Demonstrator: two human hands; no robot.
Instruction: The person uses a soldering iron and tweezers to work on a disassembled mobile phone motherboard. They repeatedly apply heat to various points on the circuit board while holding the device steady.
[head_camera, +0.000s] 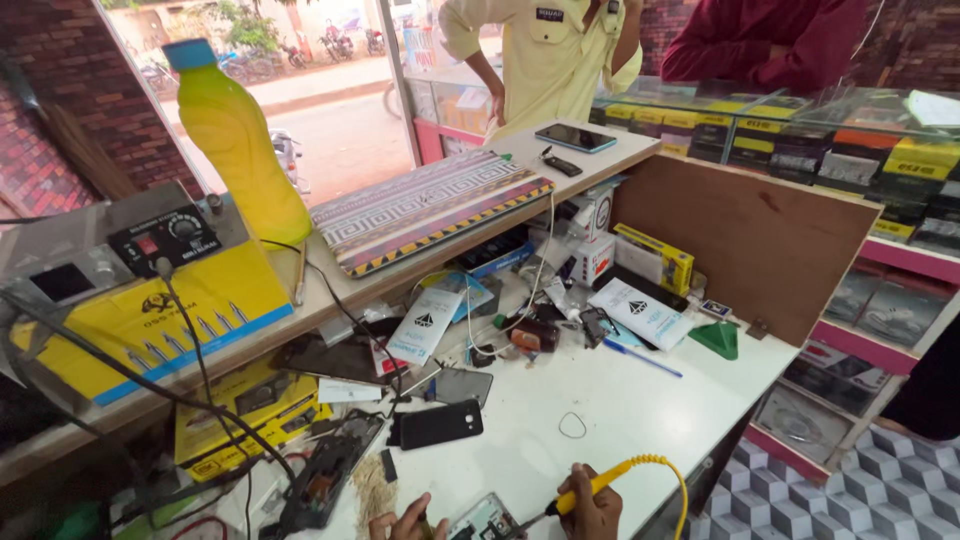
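Board: I see a small opened phone (485, 520), circuitry exposed (partly cut off).
Right hand (592, 510): gripping yellow soldering iron (585, 490).
Left hand (408, 522): steadying phone; grip unclear.
Bottle (238, 135): yellow liquid, capped.

— What's in your right hand (592, 508)?

— You grip a yellow-handled soldering iron (578, 491), its tip on the small opened phone circuit board (484, 519) at the white worktable's (640, 400) near edge.

— And your left hand (408, 522)?

— It rests beside that board; a black phone (440, 424) lies just beyond.

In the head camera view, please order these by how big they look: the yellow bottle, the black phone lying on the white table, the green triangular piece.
1. yellow bottle, though nearness may enlarge it
2. black phone
3. green triangular piece
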